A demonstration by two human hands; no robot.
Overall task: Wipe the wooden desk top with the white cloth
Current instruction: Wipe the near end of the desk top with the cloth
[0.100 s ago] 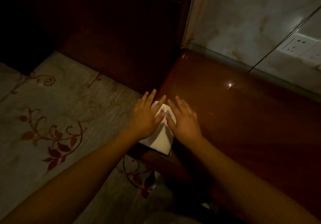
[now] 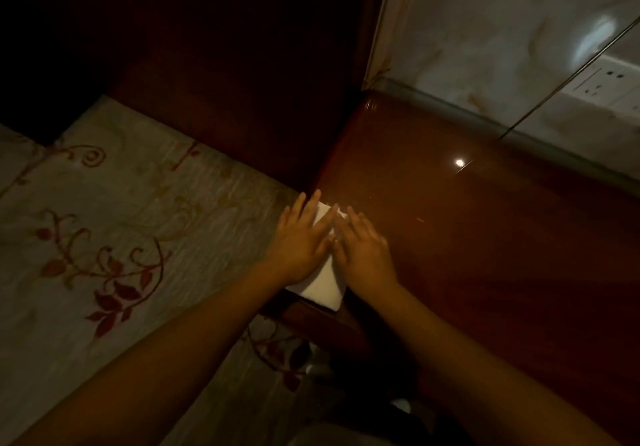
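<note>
Head view: we press the white cloth (image 2: 322,284) flat on the desk (image 2: 485,255).
Our left hand (image 2: 299,243) and right hand (image 2: 363,255) lie side by side on the folded cloth at the desk's left edge, fingers (image 2: 325,220) straight and spread, gripping nothing. A patterned carpet (image 2: 121,238) lies beside the desk; a wall socket (image 2: 602,82) sits behind it.

No legible text or labels anywhere.
</note>
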